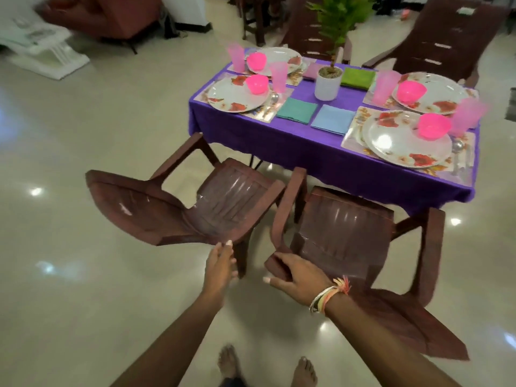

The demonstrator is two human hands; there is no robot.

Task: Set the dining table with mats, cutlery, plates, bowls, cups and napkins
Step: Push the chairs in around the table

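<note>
A table with a purple cloth (301,146) carries several place settings: floral plates (405,143), pink bowls (434,126), pink cups (279,76), mats and spoons. Folded napkins lie in the middle: teal (296,110), blue (332,119), green (358,77) and pink (311,70). Two brown plastic chairs stand at the near side. My left hand (220,263) touches the back edge of the left chair (223,199) with straight fingers. My right hand (296,275) grips the back corner of the right chair (343,233).
A potted plant in a white pot (327,82) stands at the table's centre. Two more brown chairs (435,43) stand on the far side. A glossy tiled floor (83,275) surrounds the table. My bare feet (304,371) show at the bottom edge.
</note>
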